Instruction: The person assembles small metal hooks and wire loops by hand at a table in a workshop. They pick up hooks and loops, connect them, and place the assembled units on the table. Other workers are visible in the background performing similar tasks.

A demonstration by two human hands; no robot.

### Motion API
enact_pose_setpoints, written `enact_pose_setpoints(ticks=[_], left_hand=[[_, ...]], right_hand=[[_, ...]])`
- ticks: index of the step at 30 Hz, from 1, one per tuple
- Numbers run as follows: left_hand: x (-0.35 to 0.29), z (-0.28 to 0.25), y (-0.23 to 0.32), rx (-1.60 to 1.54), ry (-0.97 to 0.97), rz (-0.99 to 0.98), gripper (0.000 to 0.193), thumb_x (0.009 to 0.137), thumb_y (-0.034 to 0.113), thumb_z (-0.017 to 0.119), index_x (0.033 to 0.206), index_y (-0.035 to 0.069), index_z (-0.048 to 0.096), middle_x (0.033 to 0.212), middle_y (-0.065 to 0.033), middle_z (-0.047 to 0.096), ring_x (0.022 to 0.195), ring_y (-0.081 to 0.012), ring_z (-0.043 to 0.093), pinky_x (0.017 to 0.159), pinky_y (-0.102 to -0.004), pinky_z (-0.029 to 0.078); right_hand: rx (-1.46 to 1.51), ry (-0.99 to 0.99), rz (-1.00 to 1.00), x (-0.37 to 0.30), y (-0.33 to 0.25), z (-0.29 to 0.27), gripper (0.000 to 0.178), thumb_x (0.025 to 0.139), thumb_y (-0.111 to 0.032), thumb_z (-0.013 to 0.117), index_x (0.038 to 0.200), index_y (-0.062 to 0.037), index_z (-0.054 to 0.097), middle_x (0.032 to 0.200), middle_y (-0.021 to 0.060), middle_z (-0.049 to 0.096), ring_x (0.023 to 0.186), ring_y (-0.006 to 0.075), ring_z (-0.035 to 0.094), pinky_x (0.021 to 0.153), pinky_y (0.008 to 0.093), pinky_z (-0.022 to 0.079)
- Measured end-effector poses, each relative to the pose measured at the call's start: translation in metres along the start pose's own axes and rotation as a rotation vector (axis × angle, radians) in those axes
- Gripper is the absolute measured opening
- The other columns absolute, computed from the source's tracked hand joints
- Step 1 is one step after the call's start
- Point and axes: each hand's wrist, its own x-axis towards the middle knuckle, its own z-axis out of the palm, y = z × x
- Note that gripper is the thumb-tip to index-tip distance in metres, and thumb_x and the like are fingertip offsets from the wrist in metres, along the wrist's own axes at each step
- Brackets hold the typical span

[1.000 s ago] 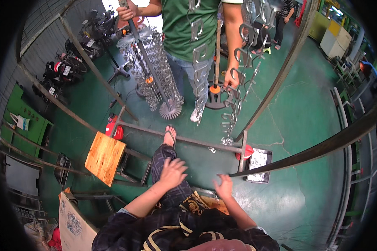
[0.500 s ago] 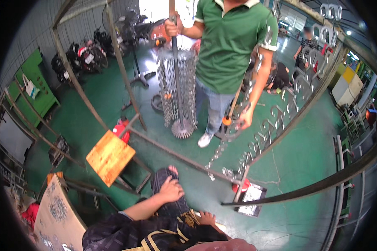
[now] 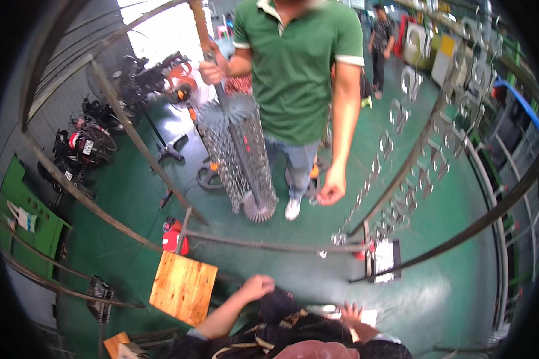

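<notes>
Right of the stool (image 3: 182, 288), relaxed left hand (image 3: 259, 288) and spread right hand (image 3: 352, 313) seem empty, a metal bundle (image 3: 262, 164) already gathered beyond it, strands (image 3: 409, 87) left hanging farther right.

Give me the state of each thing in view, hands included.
Left hand: on the dark trousers, nothing visible in it
Right hand: fingers spread
Dark rod: gripped by a co-worker's hand, surrounded by metal chains
Hook strips: hanging
Black tray: on the floor, holding shiny contents
Wooden-topped stool: upright
Motorbikes: parked upright
</notes>
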Motion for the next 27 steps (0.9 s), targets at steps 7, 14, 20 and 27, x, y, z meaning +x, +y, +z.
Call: enact_pose_setpoints(ticks=[7,14,20,27], left_hand=[[0.132,-0.099,0.135,0.081,0.463,0.465,0.07,0.072,0.028,0.081,0.129,0.004,0.049,0.125,-0.0164,0.057,0.117,-0.0318,0.054,0.098,-0.0415,0.042],[0.182,-0.078,0.157,0.175,0.649,0.571,0.057,0.076,0.024,0.081,0.119,0.003,0.05,0.099,-0.0152,0.065,0.086,-0.0304,0.065,0.075,-0.038,0.051],[0.195,-0.074,0.154,0.038,0.775,0.644,0.026,0.089,0.009,0.066,0.112,0.001,0.056,0.084,-0.013,0.067,0.073,-0.0247,0.067,0.064,-0.0341,0.053],[0.196,-0.069,0.125,-0.399,0.492,0.519,0.009,0.092,0.001,0.057,0.1,0.001,0.06,0.073,-0.0043,0.064,0.053,-0.0045,0.052,0.046,-0.0205,0.039]], right_hand=[[0.629,-0.879,0.126,0.052,0.031,-0.147,0.098,0.073,-0.081,0.05,0.152,-0.032,0.018,0.161,0.0056,0.001,0.147,0.0369,0.001,0.112,0.0642,-0.003],[0.709,-0.863,0.163,0.05,0.029,-0.152,0.102,0.072,-0.085,0.042,0.154,-0.0305,0.013,0.161,0.0062,0.0,0.147,0.0353,-0.003,0.113,0.061,-0.006],[0.808,-0.974,0.239,0.065,0.031,-0.155,0.097,0.075,-0.085,0.038,0.152,-0.03,0.02,0.161,0.0088,0.005,0.147,0.0347,-0.001,0.112,0.0615,-0.01],[1.759,-0.607,0.45,0.145,-0.031,-0.118,0.079,0.089,-0.058,0.054,0.142,-0.002,0.04,0.14,0.02,0.047,0.123,0.0365,0.051,0.102,0.0479,0.042]])
